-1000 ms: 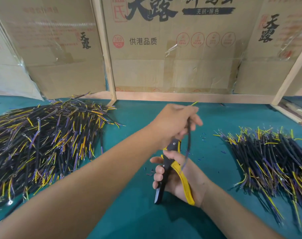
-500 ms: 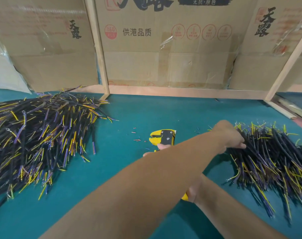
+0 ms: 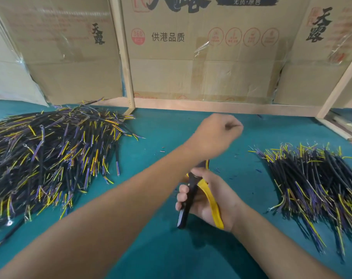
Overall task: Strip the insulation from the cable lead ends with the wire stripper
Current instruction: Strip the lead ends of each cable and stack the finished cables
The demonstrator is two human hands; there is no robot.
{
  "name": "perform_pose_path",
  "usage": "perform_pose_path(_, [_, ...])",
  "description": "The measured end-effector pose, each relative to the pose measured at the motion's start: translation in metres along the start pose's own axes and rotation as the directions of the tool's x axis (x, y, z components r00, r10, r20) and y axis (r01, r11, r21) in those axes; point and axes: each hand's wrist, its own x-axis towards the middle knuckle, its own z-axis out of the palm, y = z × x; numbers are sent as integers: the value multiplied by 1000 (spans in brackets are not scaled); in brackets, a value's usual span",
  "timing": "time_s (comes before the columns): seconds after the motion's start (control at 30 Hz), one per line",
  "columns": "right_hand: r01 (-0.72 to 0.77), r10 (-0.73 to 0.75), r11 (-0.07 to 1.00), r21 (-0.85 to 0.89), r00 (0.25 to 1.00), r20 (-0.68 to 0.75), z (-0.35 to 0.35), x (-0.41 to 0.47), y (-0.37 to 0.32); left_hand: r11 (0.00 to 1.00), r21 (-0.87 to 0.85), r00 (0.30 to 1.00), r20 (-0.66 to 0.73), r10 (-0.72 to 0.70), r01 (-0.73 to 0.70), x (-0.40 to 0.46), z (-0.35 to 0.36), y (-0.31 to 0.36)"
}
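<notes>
Head view: my right hand (image 3: 209, 200) clamps the wire stripper (image 3: 188, 195) at lower centre; my left hand (image 3: 217, 133), a curled, seemingly empty fist above it, should next fetch a lead from the left pile (image 3: 50, 156).

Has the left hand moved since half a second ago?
Yes. The left hand has come back from the right-hand cable pile to above the wire stripper, mid-table.

Cable piles left (image 3: 50, 158) and right (image 3: 316, 190) (stripper (image 3: 193, 194) between) on table (image 3: 151, 248).
</notes>
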Motion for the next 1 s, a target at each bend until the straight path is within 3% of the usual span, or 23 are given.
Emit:
perform_pose_path(0.1, [-6, 6, 999, 36, 1000, 2, 3, 1, 1, 937, 345, 990, -138, -12, 60, -43, -73, -56])
perform_pose_path(0.17, [6, -6, 1000, 29, 1000, -1, 3, 2, 2, 804, 544, 966, -214, -144, 240, -73, -114, -99])
perform_pose_path(0.27, [2, -2, 999, 32, 1000, 1, 1, 3, 2, 539, 681, 867, -353, -350, 495, -110, -148, -142])
perform_pose_path(0.33, [5, -5, 999, 34, 1000, 3, 1, 4, 2, 426, 748, 855, -385, -346, 509, -119, -152, -156])
perform_pose_path(0.47, [8, -8, 999, 38, 1000, 6, -3, 7, 3, 319, 819, 867, -380, -322, 478, -114, -143, -161])
perform_pose_path(0.6, [12, -12, 999, 34, 1000, 10, -4, 7, 2, 304, 830, 854, -336, -398, 468, -107, -137, -148])
perform_pose_path(0.67, [10, -10, 999, 33, 1000, 10, -4, 7, 2, 422, 736, 833, -356, -423, 529, -109, -143, -138])
perform_pose_path(0.7, [9, -9, 999, 33, 1000, 10, -4, 7, 2, 533, 631, 822, -361, -441, 564, -111, -148, -133])
perform_pose_path(0.77, [5, -6, 1000, 29, 1000, 11, -3, 6, 2, 785, 220, 806, -299, -510, 579, -117, -153, -115])
perform_pose_path(0.8, [5, -6, 1000, 22, 1000, 13, -3, 6, 2, 834, -45, 806, -229, -545, 551, -121, -151, -103])
perform_pose_path(0.87, [6, -6, 1000, 14, 1000, 15, -2, 5, 3, 786, -372, 820, -102, -564, 494, -125, -140, -85])
perform_pose_path(1.0, [5, -5, 1000, 20, 1000, 9, -1, 5, 2, 707, -511, 819, -10, -574, 489, -126, -107, -84])
